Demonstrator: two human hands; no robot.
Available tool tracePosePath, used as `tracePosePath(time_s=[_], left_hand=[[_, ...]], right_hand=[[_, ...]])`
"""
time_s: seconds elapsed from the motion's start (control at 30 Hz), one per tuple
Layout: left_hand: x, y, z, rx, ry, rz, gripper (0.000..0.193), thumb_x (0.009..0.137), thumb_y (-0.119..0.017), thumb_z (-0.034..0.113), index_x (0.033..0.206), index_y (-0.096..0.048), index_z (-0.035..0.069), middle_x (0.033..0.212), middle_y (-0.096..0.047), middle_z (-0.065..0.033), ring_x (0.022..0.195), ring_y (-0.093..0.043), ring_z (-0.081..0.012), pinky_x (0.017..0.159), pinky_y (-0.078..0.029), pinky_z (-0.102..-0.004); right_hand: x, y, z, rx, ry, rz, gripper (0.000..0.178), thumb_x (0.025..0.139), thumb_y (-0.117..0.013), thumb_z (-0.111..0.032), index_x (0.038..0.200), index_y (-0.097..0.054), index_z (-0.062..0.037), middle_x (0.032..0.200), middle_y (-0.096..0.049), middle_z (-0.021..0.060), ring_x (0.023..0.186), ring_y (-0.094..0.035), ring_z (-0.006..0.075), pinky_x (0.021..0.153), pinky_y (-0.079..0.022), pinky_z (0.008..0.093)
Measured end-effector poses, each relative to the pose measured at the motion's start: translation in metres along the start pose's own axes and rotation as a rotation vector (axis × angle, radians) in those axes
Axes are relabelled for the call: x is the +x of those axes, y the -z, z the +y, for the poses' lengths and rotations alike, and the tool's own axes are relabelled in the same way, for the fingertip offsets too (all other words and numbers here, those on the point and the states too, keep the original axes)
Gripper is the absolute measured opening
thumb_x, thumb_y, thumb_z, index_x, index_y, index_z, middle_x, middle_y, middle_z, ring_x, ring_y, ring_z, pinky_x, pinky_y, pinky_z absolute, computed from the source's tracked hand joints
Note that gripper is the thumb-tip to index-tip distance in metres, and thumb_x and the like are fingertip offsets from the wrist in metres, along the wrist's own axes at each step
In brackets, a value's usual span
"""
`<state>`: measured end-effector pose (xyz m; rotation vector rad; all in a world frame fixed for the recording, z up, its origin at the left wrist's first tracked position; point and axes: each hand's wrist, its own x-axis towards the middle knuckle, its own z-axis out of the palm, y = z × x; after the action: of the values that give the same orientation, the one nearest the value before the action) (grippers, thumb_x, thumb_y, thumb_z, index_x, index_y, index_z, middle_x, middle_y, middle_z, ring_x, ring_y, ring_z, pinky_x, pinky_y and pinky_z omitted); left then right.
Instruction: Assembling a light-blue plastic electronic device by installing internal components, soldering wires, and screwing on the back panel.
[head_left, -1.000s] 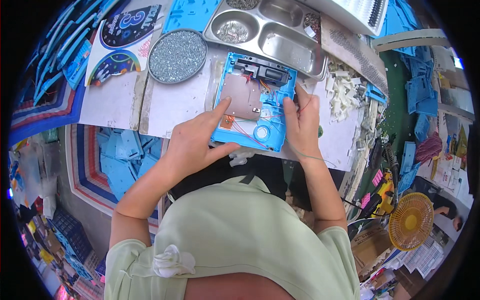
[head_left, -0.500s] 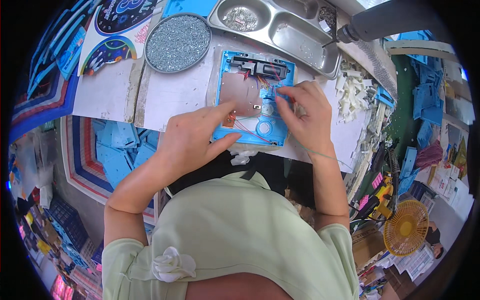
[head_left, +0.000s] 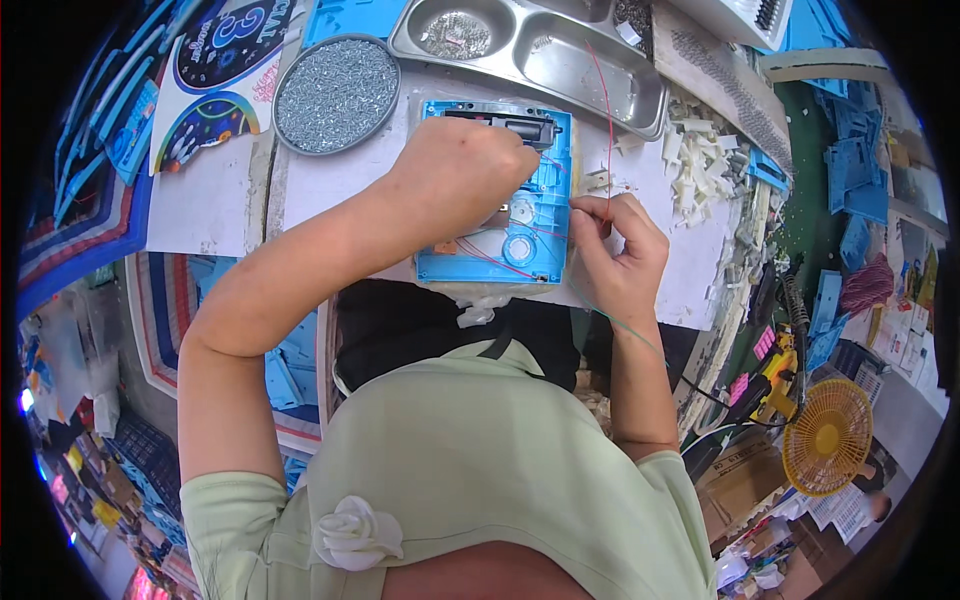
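Blue plastic housing (head_left: 540, 215): rectangular, open face up, flat on white sheet at bench edge; black part at far end, round recess near lower right, thin red wires (head_left: 607, 120) crossing interior, one strand rising taut above.

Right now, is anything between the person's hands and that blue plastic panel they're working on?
Nothing visible. The left hand rests directly on the blue panel, and the right hand sits at its right edge, pinching a thin red wire.
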<state>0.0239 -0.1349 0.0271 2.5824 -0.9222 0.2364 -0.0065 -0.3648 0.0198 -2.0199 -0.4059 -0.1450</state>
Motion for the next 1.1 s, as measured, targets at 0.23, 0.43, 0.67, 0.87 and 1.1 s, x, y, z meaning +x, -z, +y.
tracePosePath(time_s=[0.23, 0.43, 0.67, 0.87, 1.1], left_hand=[[-0.002, 0.004, -0.001, 0.086, -0.082, -0.017, 0.021, 0.075, -0.072, 0.014, 0.095, -0.070, 0.010, 0.077, -0.065, -0.0033, 0.069, -0.070, -0.0230, 0.058, -0.055, -0.0344], [0.000, 0.002, -0.004, 0.118, -0.152, -0.030, 0.020, 0.074, -0.072, 0.016, 0.092, -0.068, 0.010, 0.076, -0.062, -0.0023, 0.067, -0.069, -0.0211, 0.056, -0.054, -0.0339], [0.001, 0.005, -0.014, 0.090, -0.220, 0.025, 0.018, 0.076, -0.075, 0.018, 0.091, -0.066, 0.013, 0.073, -0.057, -0.0008, 0.063, -0.067, -0.0196, 0.052, -0.053, -0.0347], [0.004, 0.009, -0.007, 0.104, -0.140, -0.021, 0.015, 0.079, -0.075, 0.017, 0.087, -0.063, 0.013, 0.073, -0.055, -0.0022, 0.063, -0.066, -0.0222, 0.050, -0.052, -0.0357], [0.008, 0.015, 0.008, 0.144, -0.022, -0.071, 0.014, 0.079, -0.074, 0.013, 0.085, -0.061, 0.010, 0.075, -0.056, -0.0046, 0.064, -0.065, -0.0262, 0.051, -0.051, -0.0376]], right_hand=[[0.002, 0.001, 0.005, 0.033, 0.039, -0.027, 0.010, 0.080, -0.076, -0.001, 0.089, -0.074, 0.0012, 0.070, -0.060, 0.0067, 0.065, -0.056, 0.0168, 0.060, -0.044, 0.0296], [-0.001, 0.001, 0.010, 0.080, 0.025, -0.012, 0.011, 0.079, -0.075, 0.000, 0.090, -0.074, 0.0003, 0.070, -0.060, 0.0062, 0.064, -0.055, 0.0170, 0.060, -0.044, 0.0298], [-0.004, 0.003, 0.018, 0.079, 0.057, -0.026, 0.011, 0.079, -0.076, 0.000, 0.090, -0.074, -0.0013, 0.069, -0.060, 0.0052, 0.063, -0.055, 0.0164, 0.058, -0.043, 0.0295], [-0.002, 0.004, 0.019, 0.105, 0.049, -0.042, 0.012, 0.078, -0.075, 0.000, 0.090, -0.074, -0.0015, 0.069, -0.060, 0.0060, 0.061, -0.055, 0.0166, 0.057, -0.043, 0.0299], [0.001, 0.003, 0.017, 0.106, 0.083, -0.063, 0.012, 0.077, -0.075, -0.001, 0.089, -0.074, -0.0032, 0.070, -0.062, 0.0059, 0.061, -0.056, 0.0194, 0.057, -0.043, 0.0318]])
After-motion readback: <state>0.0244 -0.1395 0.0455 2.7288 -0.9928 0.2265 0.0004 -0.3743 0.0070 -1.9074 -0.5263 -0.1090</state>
